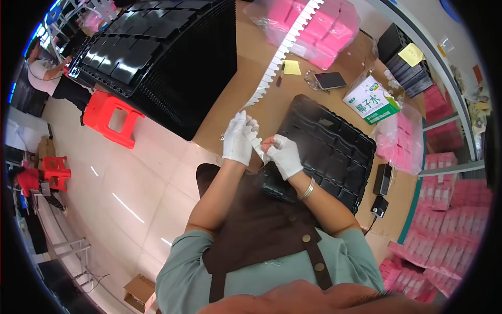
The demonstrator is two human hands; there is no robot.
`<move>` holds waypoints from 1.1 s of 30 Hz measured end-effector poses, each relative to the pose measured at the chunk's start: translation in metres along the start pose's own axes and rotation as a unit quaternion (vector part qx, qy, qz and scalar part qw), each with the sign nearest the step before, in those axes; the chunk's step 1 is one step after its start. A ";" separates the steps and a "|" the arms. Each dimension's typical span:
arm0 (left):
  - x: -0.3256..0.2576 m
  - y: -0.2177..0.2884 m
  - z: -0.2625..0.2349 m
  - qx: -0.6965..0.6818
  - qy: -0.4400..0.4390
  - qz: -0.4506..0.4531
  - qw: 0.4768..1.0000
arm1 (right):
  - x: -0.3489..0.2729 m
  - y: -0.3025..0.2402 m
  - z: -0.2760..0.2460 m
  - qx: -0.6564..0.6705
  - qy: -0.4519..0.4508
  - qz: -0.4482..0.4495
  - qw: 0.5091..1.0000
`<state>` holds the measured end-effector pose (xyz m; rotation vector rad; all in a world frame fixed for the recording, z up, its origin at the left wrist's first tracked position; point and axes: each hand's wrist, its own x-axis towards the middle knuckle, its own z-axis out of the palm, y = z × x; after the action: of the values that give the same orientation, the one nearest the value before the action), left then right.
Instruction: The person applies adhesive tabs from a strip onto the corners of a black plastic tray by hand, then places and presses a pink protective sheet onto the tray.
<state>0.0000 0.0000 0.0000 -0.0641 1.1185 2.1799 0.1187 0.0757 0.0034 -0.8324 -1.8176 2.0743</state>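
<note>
Black plastic trays (183, 78) stand in a tall pile to your left; a flat black tray (332, 149) lies to your right. The white toothed strip (281, 54) runs through your left hand (238, 138) to the top of the view. It looks light, thin and bendy, and may rip, so hold it softly by its plain edge. Your left fingers curl round it; your right hand (286, 157) has its fingertips close together by its near part

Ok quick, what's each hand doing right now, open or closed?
Left hand: closed, holding the white toothed strip.
Right hand: fingers curled at the strip's lower part; whether they grip it can't be told.
</note>
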 end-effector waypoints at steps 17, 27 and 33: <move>-0.015 -0.013 0.002 -0.017 -0.007 -0.174 0.985 | -0.007 -0.024 -0.020 -0.246 0.098 -0.290 0.920; -0.018 -0.004 -0.022 0.100 0.048 -0.063 0.992 | 0.130 -0.030 -0.129 -0.641 0.096 -0.129 0.751; -0.029 -0.005 -0.017 0.147 0.015 -0.016 0.989 | 0.120 -0.047 -0.112 -0.605 0.169 -0.143 0.765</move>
<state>0.0210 -0.0266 -0.0042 0.0168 1.4341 1.9695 0.0785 0.2409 0.0131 -0.9550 -2.6936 0.2916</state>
